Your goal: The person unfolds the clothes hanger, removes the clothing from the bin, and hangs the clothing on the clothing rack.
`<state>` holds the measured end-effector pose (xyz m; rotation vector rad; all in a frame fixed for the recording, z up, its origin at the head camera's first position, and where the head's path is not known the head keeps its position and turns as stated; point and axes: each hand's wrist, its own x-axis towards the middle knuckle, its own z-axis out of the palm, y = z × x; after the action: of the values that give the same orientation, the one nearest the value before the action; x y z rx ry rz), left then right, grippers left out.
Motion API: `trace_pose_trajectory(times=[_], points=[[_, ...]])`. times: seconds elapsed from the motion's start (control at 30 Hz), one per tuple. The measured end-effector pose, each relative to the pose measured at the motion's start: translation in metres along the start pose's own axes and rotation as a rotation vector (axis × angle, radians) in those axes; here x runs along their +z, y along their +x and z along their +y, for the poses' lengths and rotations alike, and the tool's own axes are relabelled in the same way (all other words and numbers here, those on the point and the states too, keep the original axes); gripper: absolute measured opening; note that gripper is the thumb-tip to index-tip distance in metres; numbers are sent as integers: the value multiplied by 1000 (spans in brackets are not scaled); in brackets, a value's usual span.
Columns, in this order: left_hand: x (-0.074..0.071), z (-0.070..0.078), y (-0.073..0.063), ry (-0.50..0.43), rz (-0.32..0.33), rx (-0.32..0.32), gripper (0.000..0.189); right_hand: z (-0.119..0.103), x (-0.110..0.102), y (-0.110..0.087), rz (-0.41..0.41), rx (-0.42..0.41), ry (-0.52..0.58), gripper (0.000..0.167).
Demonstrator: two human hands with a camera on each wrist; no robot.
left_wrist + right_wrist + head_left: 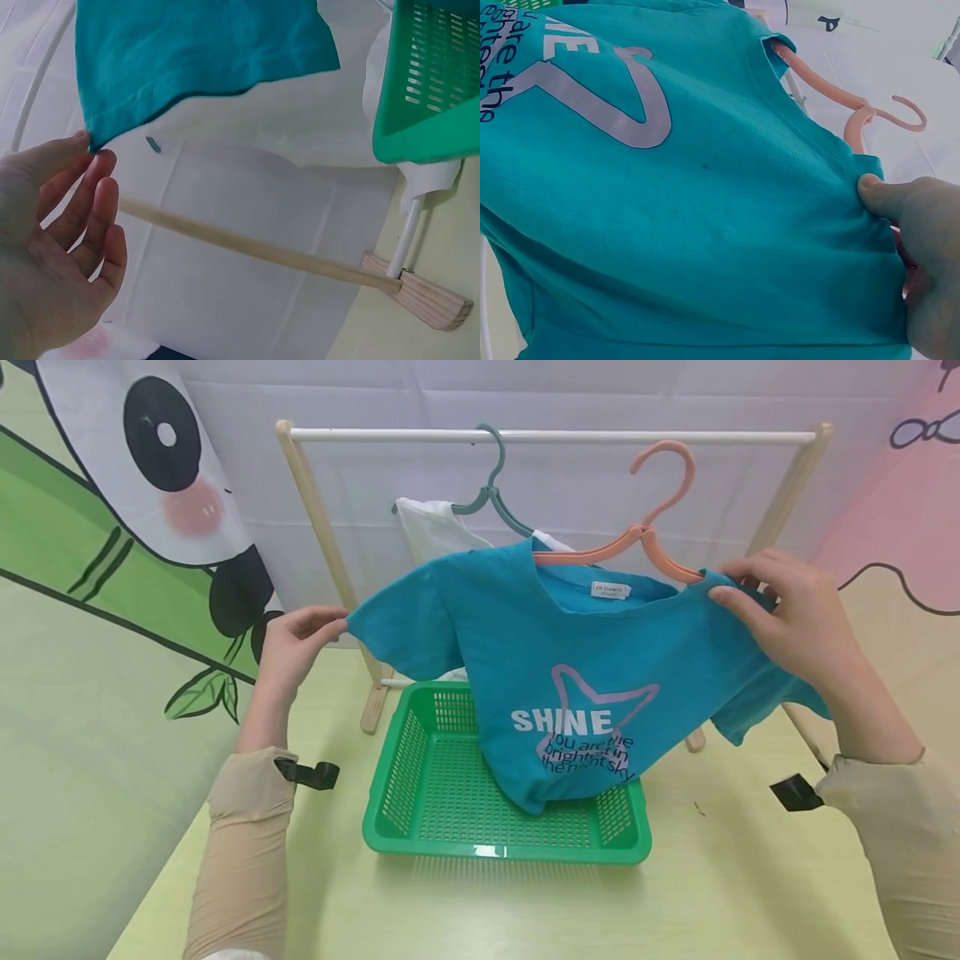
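Note:
A teal T-shirt [495, 635] printed with "SHINE" and a star outline is spread between both hands. Inside its neck sits an orange clothes hanger [667, 556], whose hook points up and free of the rail. My left hand [294, 647] pinches the tip of one sleeve between thumb and fingers; the left wrist view shows that sleeve [202, 60] pulled out. Near the other shoulder, my right hand [795, 610] grips the fabric, thumb in front; in the right wrist view the hanger's arm [825, 82] enters the collar beside it. The shirt's lower end hangs over the green basket [506, 852].
Behind the shirt stands a rack with a white rail [390, 436] and wooden legs [318, 518]. A green hanger [491, 493] bearing a white garment [431, 527] hangs on it. The basket stands on a pale yellow table [465, 914].

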<state>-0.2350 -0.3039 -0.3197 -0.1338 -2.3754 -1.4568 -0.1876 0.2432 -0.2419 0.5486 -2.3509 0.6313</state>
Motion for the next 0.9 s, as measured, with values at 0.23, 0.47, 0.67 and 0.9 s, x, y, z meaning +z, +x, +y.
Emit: trace_pose_trajectory(times=[0.23,0.47,0.67,0.9], points=[[1,-28,9,-5,106,-49,38,1,0,-1,10,6,-4,27],[8,-43,27,-106,254,-20,36,1,1,-2,29,-10,-2,27],[14,-33,37,-121,270,1,43,1,1,-3,42,-25,-1,27],[17,-27,47,-149,274,-39,49,1,2,-3,39,-10,-7,27]])
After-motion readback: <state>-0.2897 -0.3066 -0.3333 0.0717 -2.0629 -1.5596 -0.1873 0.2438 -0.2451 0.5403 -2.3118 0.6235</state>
